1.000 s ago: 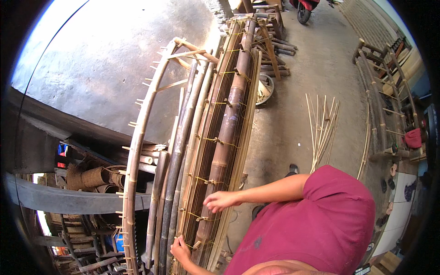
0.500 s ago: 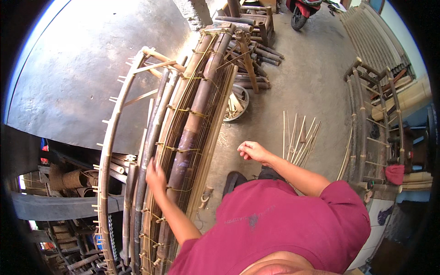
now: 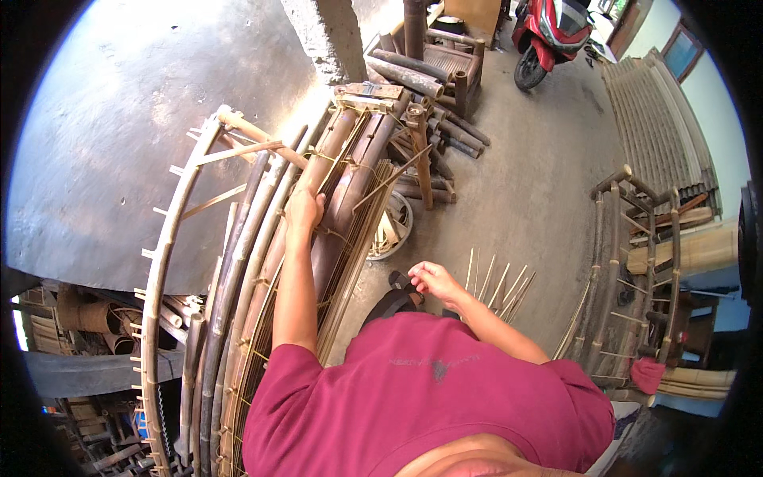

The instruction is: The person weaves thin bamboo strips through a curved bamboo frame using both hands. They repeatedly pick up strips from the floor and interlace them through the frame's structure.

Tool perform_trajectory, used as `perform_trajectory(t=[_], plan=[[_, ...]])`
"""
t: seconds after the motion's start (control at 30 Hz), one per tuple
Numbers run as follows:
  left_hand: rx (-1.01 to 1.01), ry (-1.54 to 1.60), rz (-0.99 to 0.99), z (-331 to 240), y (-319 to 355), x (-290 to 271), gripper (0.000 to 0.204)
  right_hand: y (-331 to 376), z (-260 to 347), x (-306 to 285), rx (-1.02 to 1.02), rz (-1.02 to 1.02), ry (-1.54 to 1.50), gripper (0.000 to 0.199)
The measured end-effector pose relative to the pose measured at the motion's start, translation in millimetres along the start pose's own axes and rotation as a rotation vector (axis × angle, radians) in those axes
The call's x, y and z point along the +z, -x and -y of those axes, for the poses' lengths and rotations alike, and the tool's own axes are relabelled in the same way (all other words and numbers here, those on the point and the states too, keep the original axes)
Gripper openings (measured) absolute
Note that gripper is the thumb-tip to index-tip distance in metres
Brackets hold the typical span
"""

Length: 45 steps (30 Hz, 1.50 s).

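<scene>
A long bamboo frame [image 3: 342,199] leans on my left, its thick brown poles and thin slats bound at intervals with yellowish ties. My left hand [image 3: 304,208] lies on the bamboo pole [image 3: 327,147] in the frame's upper part, fingers bent over it; the fingertips are partly hidden. My right hand [image 3: 433,280] hovers in front of my body, away from the frame. Its fingers are curled together, and anything inside them is too small to see. Below that hand, thin bamboo sticks [image 3: 502,286] fan out near the floor.
A curved bamboo piece with pegs [image 3: 163,230] stands left of the frame. Beyond it sit a basin of bamboo offcuts [image 3: 391,232] and stacked bamboo poles [image 3: 445,131]. A red motorbike [image 3: 548,36] is parked far back. Another bamboo frame [image 3: 608,262] stands at right.
My left hand has slid farther along the bamboo frame, away from me, with the arm now stretched out. The right hand stays curled near my body. The view has shifted.
</scene>
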<state>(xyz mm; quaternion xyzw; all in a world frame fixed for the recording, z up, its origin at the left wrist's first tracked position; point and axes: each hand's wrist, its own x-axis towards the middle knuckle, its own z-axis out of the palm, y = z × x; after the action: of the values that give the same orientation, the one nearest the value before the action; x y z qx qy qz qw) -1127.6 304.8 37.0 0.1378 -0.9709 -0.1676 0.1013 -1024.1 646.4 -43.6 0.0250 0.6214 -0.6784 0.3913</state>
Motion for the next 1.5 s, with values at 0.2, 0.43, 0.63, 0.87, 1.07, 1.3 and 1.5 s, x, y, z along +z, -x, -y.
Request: perform_trajectory(t=[0.2,0.43,0.63,0.87,1.07,1.3,1.5], plan=[[-0.12,0.25,-0.039,5.5,-44.5,37.2,0.027,-93.5,52.3,-55.5,0.015,-0.051,-0.007,0.02],[-0.237,0.292,0.271,6.1,-75.4,43.8,0.029,-192.6,134.3,-28.9,-0.006,0.171,0.035,0.021],[-0.288,0.483,0.192,-4.5,-76.7,58.4,0.031,-232.5,193.9,11.4,0.328,0.078,-0.439,0.025],[-0.247,0.13,-0.007,-20.4,-72.2,102.3,0.023,-250.7,257.2,128.7,-0.603,0.699,0.507,0.04],[-0.176,0.205,-0.048,-44.2,-88.9,55.3,0.019,-389.8,281.6,126.3,-0.743,0.53,1.478,0.054],[-0.21,0.125,-0.071,-32.2,-77.2,63.6,0.023,-286.5,290.3,50.1,-0.98,1.165,0.942,0.04],[-0.479,0.672,-0.139,-46.2,-118.2,41.4,0.024,-254.6,230.6,2.5,-0.428,0.999,0.93,0.045]])
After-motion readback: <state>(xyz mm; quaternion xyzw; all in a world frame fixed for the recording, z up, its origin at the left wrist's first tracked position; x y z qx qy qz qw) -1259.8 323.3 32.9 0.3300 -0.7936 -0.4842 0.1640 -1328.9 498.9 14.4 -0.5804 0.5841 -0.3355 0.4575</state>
